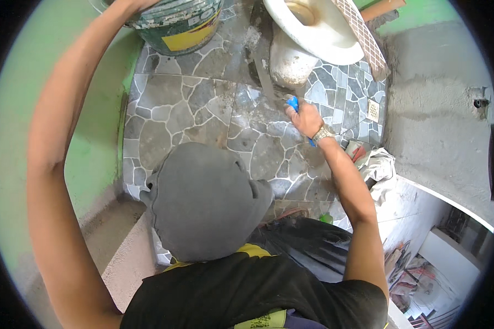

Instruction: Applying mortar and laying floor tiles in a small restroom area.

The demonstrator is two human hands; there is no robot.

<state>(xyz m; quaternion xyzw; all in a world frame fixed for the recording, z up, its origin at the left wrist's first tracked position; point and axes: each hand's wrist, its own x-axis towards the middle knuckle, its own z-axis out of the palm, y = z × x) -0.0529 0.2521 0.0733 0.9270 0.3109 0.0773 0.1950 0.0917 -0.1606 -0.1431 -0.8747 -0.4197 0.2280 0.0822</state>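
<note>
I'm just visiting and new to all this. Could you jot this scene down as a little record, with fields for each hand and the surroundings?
Left hand: at the rim of a dark green bucket; partly cut off, so its grip is unclear
Right hand: closed around a blue-handled tool, near the foot of a white toilet bowl
Right wrist: metallic-looking watch
Floor: stone-patterned tiles
Left wall: green
Right wall: grey, cement-like

Looks bright, palest on the white toilet (340, 48), softly shadowed on the green wall (100, 151), curving toward blurred black edges.
</note>
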